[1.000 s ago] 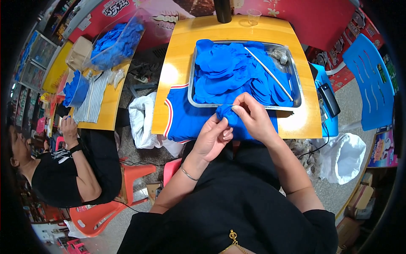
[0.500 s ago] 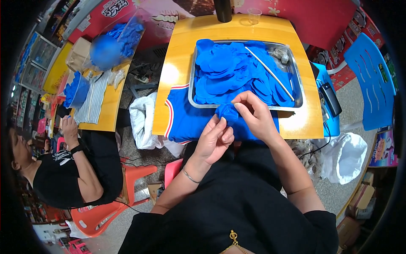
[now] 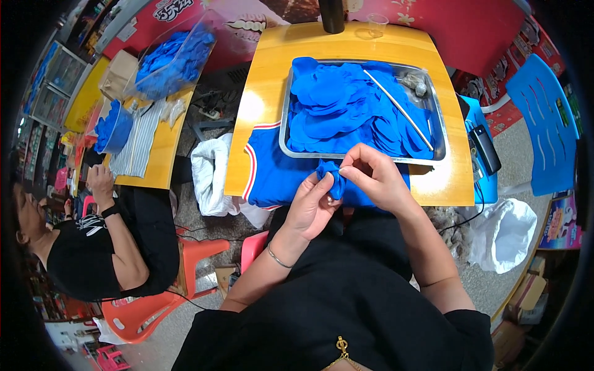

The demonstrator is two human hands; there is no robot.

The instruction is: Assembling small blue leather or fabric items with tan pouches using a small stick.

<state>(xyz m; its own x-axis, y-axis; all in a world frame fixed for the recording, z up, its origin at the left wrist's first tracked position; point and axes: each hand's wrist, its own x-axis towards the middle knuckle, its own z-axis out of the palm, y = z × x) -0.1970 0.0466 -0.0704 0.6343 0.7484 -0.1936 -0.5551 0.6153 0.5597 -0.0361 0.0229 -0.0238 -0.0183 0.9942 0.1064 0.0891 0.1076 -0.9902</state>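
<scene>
Both hands work one small blue fabric piece (image 3: 332, 176) just in front of the metal tray (image 3: 286, 120): the left hand (image 3: 314, 207) pinches it from below, while the right hand (image 3: 377, 180) grips its upper edge with closed fingertips. Inside the tray lies a heap of blue cut pieces (image 3: 346, 108) with a thin white stick (image 3: 399, 110) across them. Under the tray's near edge spreads a blue garment (image 3: 272, 179) on the yellow table (image 3: 260, 93).

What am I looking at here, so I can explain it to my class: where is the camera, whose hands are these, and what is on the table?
The camera sits on a person's head and looks down through a wide lens, so straight edges bend. The left hand and right hand are that person's own; together they pinch a small blue fabric piece. On the yellow table stands a metal tray heaped with blue fabric pieces and a thin white stick. A blue garment lies under the tray's near edge. Another person sits at the left.
</scene>
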